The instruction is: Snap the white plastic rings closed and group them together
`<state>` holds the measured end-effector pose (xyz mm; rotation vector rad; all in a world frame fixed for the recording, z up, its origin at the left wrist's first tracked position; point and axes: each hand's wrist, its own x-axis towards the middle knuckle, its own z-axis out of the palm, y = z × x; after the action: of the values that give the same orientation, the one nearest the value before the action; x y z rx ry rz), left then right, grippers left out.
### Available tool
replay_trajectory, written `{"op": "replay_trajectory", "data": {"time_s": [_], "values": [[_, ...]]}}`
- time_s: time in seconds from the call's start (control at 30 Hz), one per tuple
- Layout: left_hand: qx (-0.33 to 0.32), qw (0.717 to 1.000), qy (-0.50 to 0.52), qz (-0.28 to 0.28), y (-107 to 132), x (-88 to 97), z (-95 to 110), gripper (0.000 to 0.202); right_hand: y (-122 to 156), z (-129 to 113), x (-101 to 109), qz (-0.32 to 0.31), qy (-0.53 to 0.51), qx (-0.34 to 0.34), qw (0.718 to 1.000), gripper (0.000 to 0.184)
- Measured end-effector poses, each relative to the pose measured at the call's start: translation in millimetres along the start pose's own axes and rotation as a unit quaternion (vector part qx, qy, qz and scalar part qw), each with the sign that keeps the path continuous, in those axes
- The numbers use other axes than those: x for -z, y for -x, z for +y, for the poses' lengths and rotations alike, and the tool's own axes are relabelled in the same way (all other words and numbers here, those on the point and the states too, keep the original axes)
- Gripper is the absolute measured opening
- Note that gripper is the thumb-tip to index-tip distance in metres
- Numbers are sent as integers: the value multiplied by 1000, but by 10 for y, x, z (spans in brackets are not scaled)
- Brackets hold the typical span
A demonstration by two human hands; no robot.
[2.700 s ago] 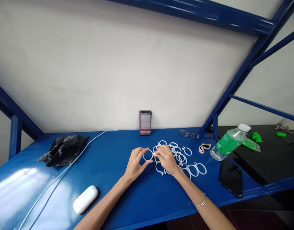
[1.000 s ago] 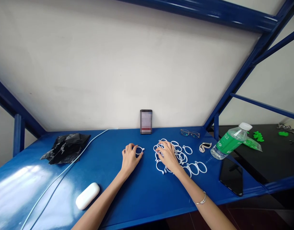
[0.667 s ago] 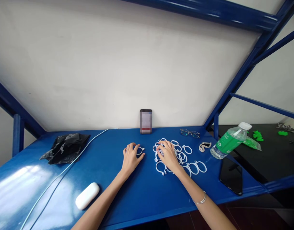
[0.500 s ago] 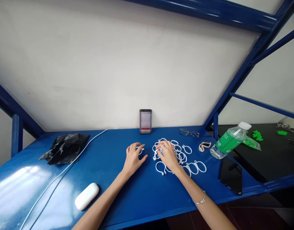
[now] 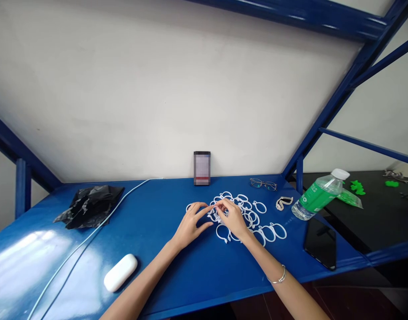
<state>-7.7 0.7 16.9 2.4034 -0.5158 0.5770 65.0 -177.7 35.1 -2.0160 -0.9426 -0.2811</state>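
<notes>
Several white plastic curtain rings (image 5: 251, 218) lie heaped on the blue table (image 5: 204, 271). At the heap's left side, my right hand (image 5: 231, 218) is closed in a pinch on a white ring, mostly hidden by the fingers. My left hand (image 5: 191, 226) has its fingers stretched toward the right fingertips, with index finger and thumb apart. The two hands meet or nearly meet there. Behind the left hand, a separate white ring (image 5: 188, 207) shows partly.
A black plastic bag (image 5: 92, 206), cable (image 5: 90, 233) and white case (image 5: 120, 273) lie leftward. A propped phone (image 5: 202, 169) stands at the wall. Rightward are glasses (image 5: 263, 184), a beige looped item (image 5: 283, 203), a water bottle (image 5: 318, 195) and a black phone (image 5: 320, 243).
My left hand has moved right, away from the separate ring, up to the right hand. My right hand has shifted slightly left, its fingers drawn together at the heap's edge.
</notes>
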Motion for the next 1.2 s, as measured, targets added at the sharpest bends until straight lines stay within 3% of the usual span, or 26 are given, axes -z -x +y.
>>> {"op": "replay_trajectory", "data": {"time_s": [0.33,0.67,0.97,1.2], "values": [[20,999,30,12,16,-28,-6,47,4,-17,-39,-18,-71,-48,996,9],[33,996,77,-17,5,-12,66,49,42,-50,-93,-85,-240,-133,958,8],[114,986,103,60,-8,-55,-18,38,24,-71,-91,-35,-162,-62,984,23],[110,990,72,49,8,-67,-63,40,41,-61,-96,-16,-132,-30,991,25]]}}
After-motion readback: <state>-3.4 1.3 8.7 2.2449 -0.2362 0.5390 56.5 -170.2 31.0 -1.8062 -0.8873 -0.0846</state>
